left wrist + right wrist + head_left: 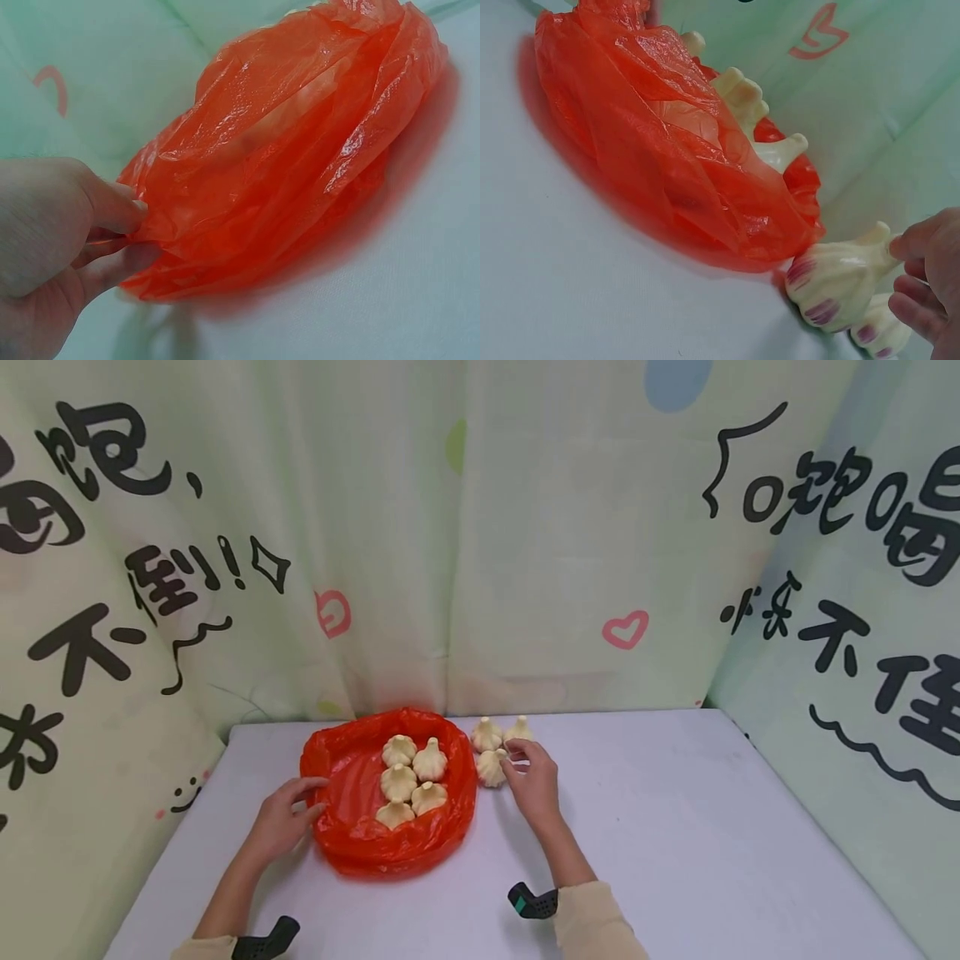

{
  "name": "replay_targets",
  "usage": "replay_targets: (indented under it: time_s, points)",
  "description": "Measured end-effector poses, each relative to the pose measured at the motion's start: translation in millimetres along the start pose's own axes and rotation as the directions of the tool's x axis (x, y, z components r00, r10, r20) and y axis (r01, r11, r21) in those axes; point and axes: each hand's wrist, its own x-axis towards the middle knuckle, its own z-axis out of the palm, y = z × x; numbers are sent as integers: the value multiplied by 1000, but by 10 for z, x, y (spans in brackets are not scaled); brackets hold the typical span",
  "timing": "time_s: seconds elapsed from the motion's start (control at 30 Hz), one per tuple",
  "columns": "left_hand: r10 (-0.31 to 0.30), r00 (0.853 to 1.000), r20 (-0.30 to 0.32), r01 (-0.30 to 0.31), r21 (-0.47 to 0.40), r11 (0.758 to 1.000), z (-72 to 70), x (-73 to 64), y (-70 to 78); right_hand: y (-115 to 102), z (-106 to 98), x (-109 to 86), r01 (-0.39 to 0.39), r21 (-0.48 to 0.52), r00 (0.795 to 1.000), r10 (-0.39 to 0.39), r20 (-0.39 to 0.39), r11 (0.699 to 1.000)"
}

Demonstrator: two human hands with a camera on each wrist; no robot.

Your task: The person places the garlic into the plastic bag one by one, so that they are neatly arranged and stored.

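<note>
Table (690, 835): crinkled bag (386, 857), ribbed garlic (491, 769).

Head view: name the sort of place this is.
Likely a curtained-off work booth: printed curtains hang behind and on both sides of a pale table, where a red plastic bag holds garlic bulbs.

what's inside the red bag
Inside the red bag, the head view shows five garlic bulbs grouped toward the right, with bare red plastic to their left. The bulbs' undersides and whatever the folded-in rim covers cannot be seen.
</note>
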Motion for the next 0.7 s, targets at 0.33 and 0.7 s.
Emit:
replay_targets:
  time_s: [0.33, 0.7]
  points:
    - [-6, 1000, 2, 6, -14, 1000, -17, -10, -22, 75, 74, 25, -6, -11, 1000, 7, 28, 1000]
    - [-25, 1000, 9, 25, -18, 1000, -20, -13, -48, 86, 86, 27, 11, -17, 1000, -11, 0, 1000]
